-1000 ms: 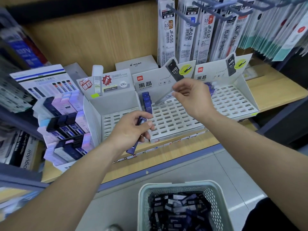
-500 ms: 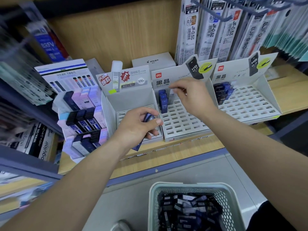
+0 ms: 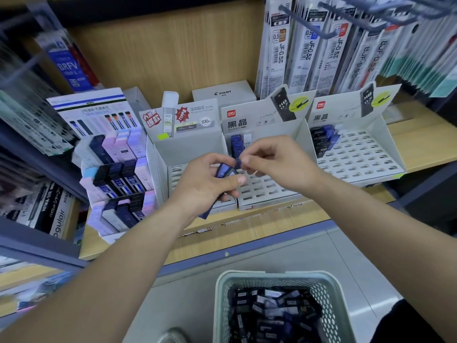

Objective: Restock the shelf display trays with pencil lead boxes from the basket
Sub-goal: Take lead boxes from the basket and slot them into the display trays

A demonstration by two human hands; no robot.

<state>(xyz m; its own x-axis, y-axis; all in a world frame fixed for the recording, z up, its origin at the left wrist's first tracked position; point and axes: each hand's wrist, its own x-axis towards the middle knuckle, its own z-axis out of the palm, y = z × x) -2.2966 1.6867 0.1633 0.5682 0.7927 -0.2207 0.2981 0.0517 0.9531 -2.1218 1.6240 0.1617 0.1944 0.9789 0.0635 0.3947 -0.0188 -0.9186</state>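
**A lead box pinched between two hands over the middle tray**

At the centre of the frame the left hand [image 3: 205, 184] curls its fingers and thumb round a small bunch of blue boxes [image 3: 223, 170]; the right hand [image 3: 284, 164] meets it, thumb and forefinger pinching the top end of one box [image 3: 238, 161] in that bunch, the other fingers loosely bent.

Both hands hang over the middle tray [image 3: 269, 191], whose slotted floor is mostly bare; a short row of stocked boxes [image 3: 237, 144] stands at its back left corner. To do this step well, the right hand should probably draw the box out straight so the rest do not spill; then seat it upright in the slot next to that row, label facing front.

The basket [image 3: 272, 277] sits at the lower centre, heaped with loose boxes [image 3: 272, 310]; the right tray [image 3: 358, 157] holds a few in its upper left corner. A tall-walled tray [image 3: 188, 154] stands just left of the hands, and stacked pastel cases [image 3: 116, 174] lie further left; hanging refill packs [image 3: 279, 53] dangle in the upper right, above the trays' card backs, and could brush a raised wrist.
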